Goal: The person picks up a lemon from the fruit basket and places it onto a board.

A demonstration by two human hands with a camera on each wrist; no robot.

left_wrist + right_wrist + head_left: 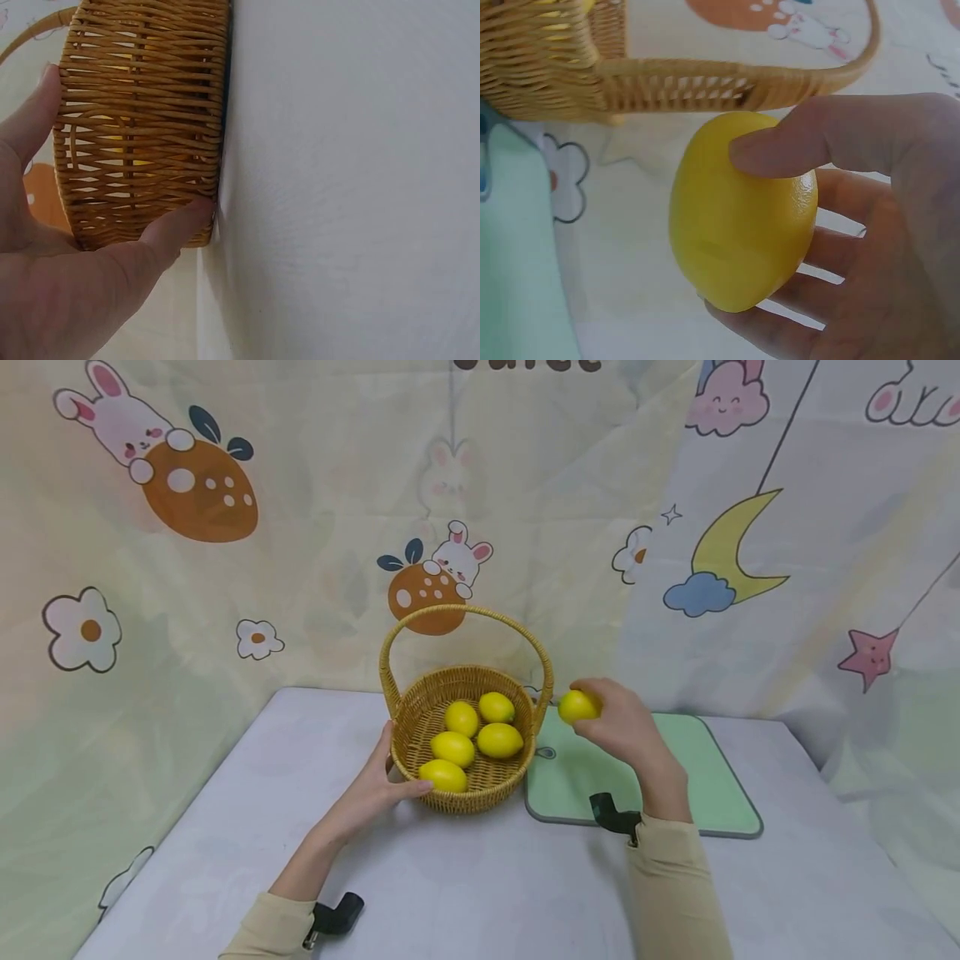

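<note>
A round wicker basket (pixel 468 800) with a tall arched handle stands on the table, with several yellow lemons (pixel 453 749) inside. My left hand (pixel 372 793) grips the basket's left side, its thumb near the front rim. Close up in the left wrist view, the fingers spread along the woven wall (pixel 142 135). To the right of the basket, my right hand (pixel 628 731) holds another lemon (pixel 575 707) up over the back of a green cutting board (pixel 577 793). In the right wrist view, thumb and fingers wrap this lemon (pixel 731 217) beside the basket handle (pixel 682 84).
The green board has a grey edge and lies flat right beside the basket. A white table (pixel 480 885) runs under everything. Behind it hangs a cloth backdrop (pixel 322 527) printed with rabbits, flowers and a moon. Each wrist carries a small black camera mount (pixel 611 817).
</note>
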